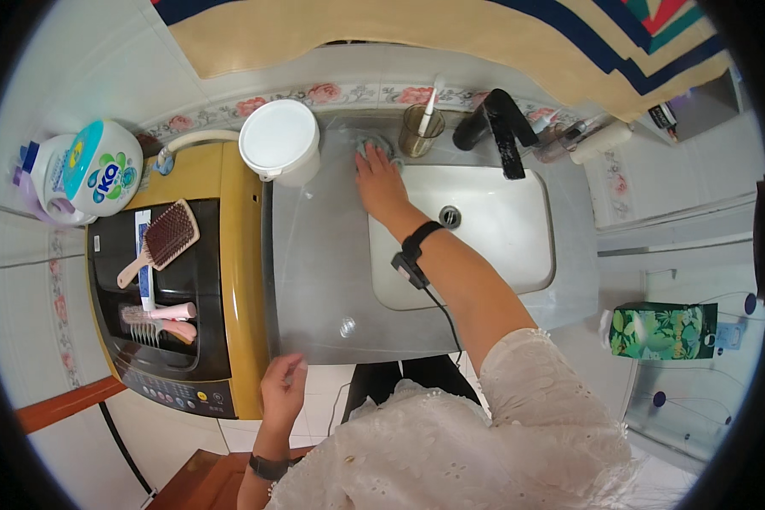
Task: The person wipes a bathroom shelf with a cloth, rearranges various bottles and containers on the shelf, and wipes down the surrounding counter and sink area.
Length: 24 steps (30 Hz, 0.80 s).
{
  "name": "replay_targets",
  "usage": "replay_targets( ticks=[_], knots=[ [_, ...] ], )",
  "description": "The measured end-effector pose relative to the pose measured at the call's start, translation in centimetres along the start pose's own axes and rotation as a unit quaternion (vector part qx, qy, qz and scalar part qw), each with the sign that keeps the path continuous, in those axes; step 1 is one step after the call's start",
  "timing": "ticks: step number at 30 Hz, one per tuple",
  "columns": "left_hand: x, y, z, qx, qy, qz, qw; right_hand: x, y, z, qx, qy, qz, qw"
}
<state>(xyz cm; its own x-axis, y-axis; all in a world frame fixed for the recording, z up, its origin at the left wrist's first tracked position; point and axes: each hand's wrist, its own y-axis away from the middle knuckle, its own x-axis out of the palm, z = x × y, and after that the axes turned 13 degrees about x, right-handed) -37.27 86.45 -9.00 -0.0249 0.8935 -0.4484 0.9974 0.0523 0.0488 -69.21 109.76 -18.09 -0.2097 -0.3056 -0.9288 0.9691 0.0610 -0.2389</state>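
Note:
My right hand (381, 185) presses a bunched grey-green cloth (375, 144) onto the grey countertop (322, 261), at its back edge. The palm and fingers hide part of the cloth. Just right of it stands a brown translucent cup (414, 137) holding a white toothbrush (428, 115). To its left is a white lidded bucket (279, 135). My right forearm crosses the white sink basin (484, 255). By the counter's front left corner, next to the washing machine (242, 287), my left hand (283, 386) hangs loosely curled, with nothing visible in it.
A black faucet (500, 131) rises behind the basin. Hairbrushes, including a paddle brush (172, 234), lie on the washing machine lid, with detergent bottles (102, 169) behind. A green tissue pack (663, 330) hangs at the right. A cable runs from my right wristband (414, 252).

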Motion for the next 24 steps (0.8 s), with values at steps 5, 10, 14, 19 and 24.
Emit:
replay_targets(
  ticks=[5, 10, 14, 19, 24],
  knots=[
    [1.7, -2.6, -2.4, 0.006, 0.018, 0.073, 0.997, -2.9, 4.2, -3.4, -0.015, -0.082, 0.157, 0.984],
    [5.8, -5.8, -3.3, 0.007, 0.097, 0.205, 0.974, -9.0, 8.6, -6.9, 0.229, -0.300, 0.225, 0.898],
    [10.3, -8.7, -7.9, -0.227, 0.408, 0.231, 0.854, -16.2, 10.7, -6.4, 0.385, -0.601, 0.266, 0.648],
    [16.1, -10.7, -13.5, -0.392, 0.512, 0.148, 0.750, -21.8, 13.5, -7.4, 0.328, -0.694, 0.275, 0.578],
    [20.7, -12.4, -12.7, -0.351, 0.661, 0.113, 0.654, -26.2, 16.0, -9.2, 0.272, -0.670, 0.377, 0.578]
  ],
)
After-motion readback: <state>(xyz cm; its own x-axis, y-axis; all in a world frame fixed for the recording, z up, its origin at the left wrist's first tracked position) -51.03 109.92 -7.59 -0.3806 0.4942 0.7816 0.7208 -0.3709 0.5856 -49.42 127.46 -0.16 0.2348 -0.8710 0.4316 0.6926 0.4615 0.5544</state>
